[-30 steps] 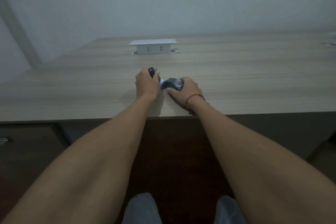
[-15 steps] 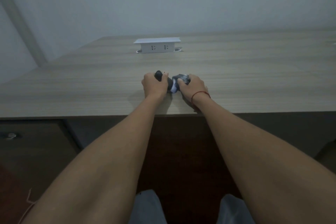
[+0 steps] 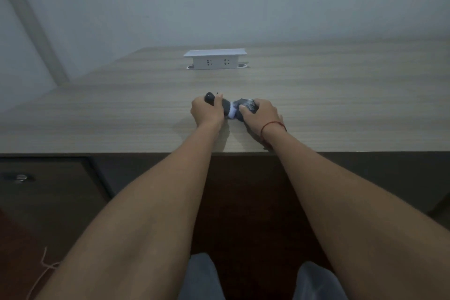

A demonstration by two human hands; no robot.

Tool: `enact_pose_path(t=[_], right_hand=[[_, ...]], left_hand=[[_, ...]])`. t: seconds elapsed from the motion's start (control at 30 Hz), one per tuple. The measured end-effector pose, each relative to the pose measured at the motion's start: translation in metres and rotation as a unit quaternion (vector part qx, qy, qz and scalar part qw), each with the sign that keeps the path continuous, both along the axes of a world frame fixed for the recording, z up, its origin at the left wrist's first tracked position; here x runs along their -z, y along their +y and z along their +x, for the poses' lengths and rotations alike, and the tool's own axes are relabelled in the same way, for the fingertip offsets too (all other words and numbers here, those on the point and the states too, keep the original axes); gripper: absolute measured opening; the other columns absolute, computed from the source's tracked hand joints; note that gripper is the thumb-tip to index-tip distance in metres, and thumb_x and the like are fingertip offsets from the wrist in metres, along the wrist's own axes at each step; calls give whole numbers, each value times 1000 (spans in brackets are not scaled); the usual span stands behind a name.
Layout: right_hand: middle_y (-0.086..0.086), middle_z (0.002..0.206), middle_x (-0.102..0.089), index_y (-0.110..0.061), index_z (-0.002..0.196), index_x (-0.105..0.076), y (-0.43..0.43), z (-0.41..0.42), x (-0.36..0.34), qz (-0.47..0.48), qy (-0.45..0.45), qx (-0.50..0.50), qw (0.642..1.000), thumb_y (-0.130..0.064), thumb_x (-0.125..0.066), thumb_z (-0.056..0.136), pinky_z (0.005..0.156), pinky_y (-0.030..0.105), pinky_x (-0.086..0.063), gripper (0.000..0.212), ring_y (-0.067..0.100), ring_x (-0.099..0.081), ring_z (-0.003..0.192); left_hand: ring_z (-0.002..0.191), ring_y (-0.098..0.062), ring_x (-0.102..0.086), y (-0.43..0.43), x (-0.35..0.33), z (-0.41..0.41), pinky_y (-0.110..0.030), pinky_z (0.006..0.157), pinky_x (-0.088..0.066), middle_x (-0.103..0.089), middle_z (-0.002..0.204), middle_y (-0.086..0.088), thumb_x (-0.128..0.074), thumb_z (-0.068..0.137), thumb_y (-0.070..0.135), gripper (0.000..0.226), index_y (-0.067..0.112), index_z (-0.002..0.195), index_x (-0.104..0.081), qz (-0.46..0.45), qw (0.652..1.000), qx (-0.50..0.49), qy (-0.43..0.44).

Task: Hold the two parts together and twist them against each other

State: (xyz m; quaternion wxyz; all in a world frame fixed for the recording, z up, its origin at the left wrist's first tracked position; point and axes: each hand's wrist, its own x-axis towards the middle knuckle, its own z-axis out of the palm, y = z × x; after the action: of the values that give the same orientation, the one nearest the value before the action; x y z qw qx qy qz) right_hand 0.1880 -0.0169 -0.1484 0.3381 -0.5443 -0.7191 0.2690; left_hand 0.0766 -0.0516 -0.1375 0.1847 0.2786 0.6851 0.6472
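Observation:
A dark grey soft bundle with a white band (image 3: 230, 111), probably a rolled sock, lies on the wooden desk (image 3: 341, 105) near its front edge. My left hand (image 3: 207, 111) grips the bundle's left end, fingers curled over it. My right hand (image 3: 261, 114) grips the right end, and a red string circles that wrist. The two hands sit close together with the white band showing between them. Most of the bundle is hidden under my fingers.
A white pop-up socket box (image 3: 215, 59) stands at the back middle of the desk. A pale wall rises behind it. Below the desk edge at the left is a dark drawer front with a metal lock (image 3: 20, 177). My knees show at the bottom.
My hands have drawn closer together on the bundle, and it looks more bunched up. The view has shifted slightly, so hands and socket box sit further right.

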Motion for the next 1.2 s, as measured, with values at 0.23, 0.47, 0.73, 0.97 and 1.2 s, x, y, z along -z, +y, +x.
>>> enact_pose_path(t=[0.23,0.47,0.73,0.97,1.2], right_hand=[[10,112,-68,-19,114,-64,1,5,-2,-11,18,20,1000,-45,-53,87,97,41,-47,39,32,-61,107],[7,99,-67,-19,103,-63,-7,6,-3,-10,24,-16,1000,-41,-53,83,92,42,-50,31,31,-61,98],[5,119,-61,-21,122,-52,-13,8,-2,17,-41,-35,998,-60,-68,70,98,45,-46,67,26,-55,110],[6,124,-61,-19,131,-48,-12,12,-4,12,-27,-66,997,-44,-71,73,100,45,-45,67,27,-57,112],[4,116,-63,-22,120,-58,-7,9,-3,27,-37,-69,997,-49,-80,65,93,45,-50,65,24,-58,105]], left_hand=[[95,-29,-67,-2,8,1,-43,84,-58,-69,99,-13,-65,87,34,18,15,87,-64,-16,995,81,55],[91,-19,-61,-9,2,7,-29,83,-50,-68,104,-12,-64,90,29,28,4,101,-66,2,995,-4,96],[91,-13,-51,-10,-9,4,-27,82,-45,-54,100,-4,-51,98,30,28,4,108,-55,76,989,-36,118],[93,-23,-55,-1,-13,-9,-37,86,-50,-59,109,-15,-52,97,30,33,0,109,-55,-6,966,38,255],[90,-17,-50,-2,-17,1,-28,79,-43,-54,102,-8,-52,98,27,28,1,109,-54,0,961,42,272]])
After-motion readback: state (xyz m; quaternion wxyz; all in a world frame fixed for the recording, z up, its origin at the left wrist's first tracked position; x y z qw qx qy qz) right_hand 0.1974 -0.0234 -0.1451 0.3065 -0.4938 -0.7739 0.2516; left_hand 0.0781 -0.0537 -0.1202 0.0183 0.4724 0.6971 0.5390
